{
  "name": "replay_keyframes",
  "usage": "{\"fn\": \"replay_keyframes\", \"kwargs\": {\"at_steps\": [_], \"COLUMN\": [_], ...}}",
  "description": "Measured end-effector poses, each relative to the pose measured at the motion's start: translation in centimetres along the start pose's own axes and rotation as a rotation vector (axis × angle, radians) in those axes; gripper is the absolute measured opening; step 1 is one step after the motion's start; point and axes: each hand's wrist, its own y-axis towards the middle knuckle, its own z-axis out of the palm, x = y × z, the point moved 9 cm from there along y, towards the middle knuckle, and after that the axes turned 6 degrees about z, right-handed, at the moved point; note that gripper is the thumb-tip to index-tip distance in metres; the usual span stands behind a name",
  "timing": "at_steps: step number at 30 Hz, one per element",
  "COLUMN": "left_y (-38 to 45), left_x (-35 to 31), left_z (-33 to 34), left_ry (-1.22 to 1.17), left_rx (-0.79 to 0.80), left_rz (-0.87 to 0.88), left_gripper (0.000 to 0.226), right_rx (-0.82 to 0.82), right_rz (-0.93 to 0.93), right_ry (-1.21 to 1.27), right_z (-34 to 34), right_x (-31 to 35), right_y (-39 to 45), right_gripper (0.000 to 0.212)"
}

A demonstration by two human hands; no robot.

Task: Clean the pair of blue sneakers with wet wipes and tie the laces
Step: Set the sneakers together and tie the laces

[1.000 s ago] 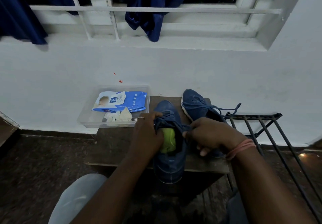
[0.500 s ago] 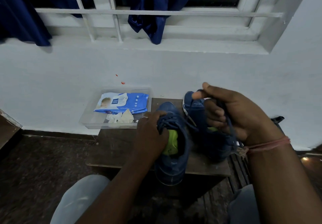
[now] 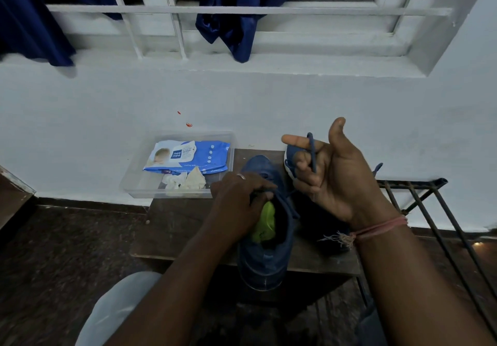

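Blue lace (image 3: pixel 312 152) is pinched in my raised right hand (image 3: pixel 333 173) at centre frame, while my left hand (image 3: pixel 239 203) grips the near sneaker (image 3: pixel 265 251) at its tongue.

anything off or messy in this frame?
Minor only: crumpled used wipes lie loose in the clear tray beside the wipes pack, and small red marks spot the white wall above it. Sneakers look intact.

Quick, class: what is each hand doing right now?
Left hand: grips the near sneaker at its laces.
Right hand: raised, holds a lace.
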Motion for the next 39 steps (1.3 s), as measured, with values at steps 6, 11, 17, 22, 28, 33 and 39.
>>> {"fn": "replay_keyframes", "kwargs": {"at_steps": [6, 11, 17, 22, 28, 33, 39], "left_y": [-0.5, -2.7, -3.9, -6.1, -5.5, -4.6, -4.3], "left_x": [2.9, 7.0, 4.9, 4.1, 2.5, 1.7, 2.8], "left_z": [-2.8, -1.9, -3.3, -4.3, -2.7, -4.8, -4.4], "left_ry": [-0.699, -1.009, -0.786, -0.485, -0.288, -0.128, -0.152], "left_rx": [-0.366, -0.473, -0.431, -0.269, 0.019, -0.134, -0.119], "left_rz": [-0.501, -0.831, -0.776, -0.814, -0.678, -0.552, -0.555], "left_gripper": [0.012, 0.024, 0.021, 0.065, 0.026, 0.031, 0.025], "right_rx": [-0.136, -0.360, -0.597, -0.145, 0.173, 0.240, 0.319], "right_rz": [0.076, 0.166, -0.251, -0.109, 0.128, 0.233, 0.325], "right_ry": [0.043, -0.390, -1.546, -1.653, -2.016, -2.012, -1.956], "right_z": [-2.0, -3.5, 0.7, 5.3, 5.9, 6.1, 4.9], "right_x": [-0.6, -0.7, 3.2, -1.6, -10.5, -11.5, -12.5], "right_y": [0.6, -0.4, -2.4, -1.8, -0.3, -1.3, 0.0], "right_gripper": [0.082, 0.067, 0.025, 0.017, 0.041, 0.035, 0.038]}}
